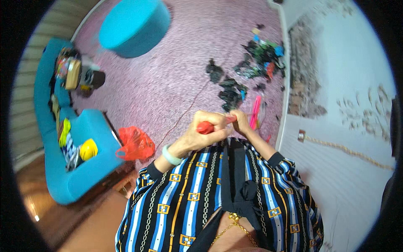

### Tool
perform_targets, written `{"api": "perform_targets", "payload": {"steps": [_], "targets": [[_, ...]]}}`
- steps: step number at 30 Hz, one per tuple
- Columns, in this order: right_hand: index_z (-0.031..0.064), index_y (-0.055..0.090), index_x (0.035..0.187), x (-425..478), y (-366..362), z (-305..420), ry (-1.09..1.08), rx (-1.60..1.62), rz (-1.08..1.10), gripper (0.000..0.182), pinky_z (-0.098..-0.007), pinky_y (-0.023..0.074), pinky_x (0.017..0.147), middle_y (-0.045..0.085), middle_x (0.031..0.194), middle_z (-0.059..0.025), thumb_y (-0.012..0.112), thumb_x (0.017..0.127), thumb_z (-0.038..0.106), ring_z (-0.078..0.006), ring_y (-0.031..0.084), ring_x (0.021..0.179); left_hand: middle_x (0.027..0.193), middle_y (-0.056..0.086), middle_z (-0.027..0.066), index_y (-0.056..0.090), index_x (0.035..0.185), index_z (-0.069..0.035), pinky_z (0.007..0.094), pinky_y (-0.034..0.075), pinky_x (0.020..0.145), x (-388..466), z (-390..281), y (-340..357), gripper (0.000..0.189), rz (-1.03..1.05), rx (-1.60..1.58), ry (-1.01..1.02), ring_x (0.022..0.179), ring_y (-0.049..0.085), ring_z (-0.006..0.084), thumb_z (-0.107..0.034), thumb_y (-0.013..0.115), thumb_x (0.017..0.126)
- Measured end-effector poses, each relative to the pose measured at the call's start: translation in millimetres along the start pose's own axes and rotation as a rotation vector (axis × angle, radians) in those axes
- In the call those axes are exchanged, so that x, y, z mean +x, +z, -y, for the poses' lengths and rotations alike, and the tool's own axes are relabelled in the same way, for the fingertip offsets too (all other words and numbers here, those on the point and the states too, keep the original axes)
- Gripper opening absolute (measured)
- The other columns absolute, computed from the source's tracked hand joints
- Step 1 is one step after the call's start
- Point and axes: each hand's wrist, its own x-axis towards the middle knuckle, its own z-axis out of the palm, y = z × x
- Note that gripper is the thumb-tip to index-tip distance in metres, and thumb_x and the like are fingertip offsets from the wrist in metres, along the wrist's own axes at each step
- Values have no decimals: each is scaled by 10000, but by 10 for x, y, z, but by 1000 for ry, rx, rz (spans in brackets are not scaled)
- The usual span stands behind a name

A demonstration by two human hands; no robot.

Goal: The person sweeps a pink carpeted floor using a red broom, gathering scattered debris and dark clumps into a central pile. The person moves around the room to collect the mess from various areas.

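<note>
My left hand (pixel 210 126), with a pale green bangle on its wrist, grips a tightly bunched red strip (pixel 205 127) that looks like plastic. One rounded end of the strip sticks out of that fist. Its other end passes to my right hand (pixel 240 122), whose fingers pinch it close beside the left. Both hands are raised in front of my chest, over the carpet. Just beyond them lie bunched black plastic bags (pixel 232 94). A bright pink folded strip (pixel 255 111) lies on the floor near my right hand.
A pile of black, green, blue and red bags (pixel 264 55) lies by the wall. The red plastic bag (pixel 135 143) rests against the blue sofa (pixel 97 126), which bears a yellow round object (pixel 88 149). A round blue ottoman (pixel 135 28) stands farther off. A thin cord (pixel 185 111) crosses the carpet.
</note>
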Motion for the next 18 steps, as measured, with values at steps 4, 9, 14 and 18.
{"api": "perform_targets", "payload": {"steps": [4, 9, 14, 18], "targets": [[29, 404, 619, 247, 763, 622, -58, 209, -120, 381, -425, 345, 557, 428, 593, -161, 600, 849, 263, -320, 447, 589, 504, 454, 21, 405, 521, -39, 294, 375, 521, -340, -552, -694, 319, -10, 35, -3, 506, 434, 108, 19, 635, 735], [58, 360, 625, 781, 1272, 1559, -231, 169, -283, 374, -365, 317, 516, 371, 587, -112, 618, 871, 172, -238, 378, 550, 555, 476, 65, 450, 556, -47, 329, 395, 528, -711, -1169, -1371, 218, 123, 358, 347, 517, 474, 225, 16, 619, 678], [38, 403, 631, 1001, 1069, 2150, -301, -19, -241, 319, -394, 359, 526, 406, 599, -137, 648, 833, 63, -306, 428, 564, 558, 453, 81, 428, 568, -50, 386, 418, 644, -967, -1477, -1457, 249, 184, 203, 499, 563, 488, 293, 10, 620, 713], [24, 402, 611, 820, 517, 1935, -301, -143, -158, 320, -415, 358, 544, 418, 593, -147, 650, 807, 71, -322, 430, 567, 568, 451, 82, 415, 561, -56, 382, 417, 681, -932, -1290, -1280, 327, 90, 205, 441, 575, 489, 277, -1, 681, 745]]}}
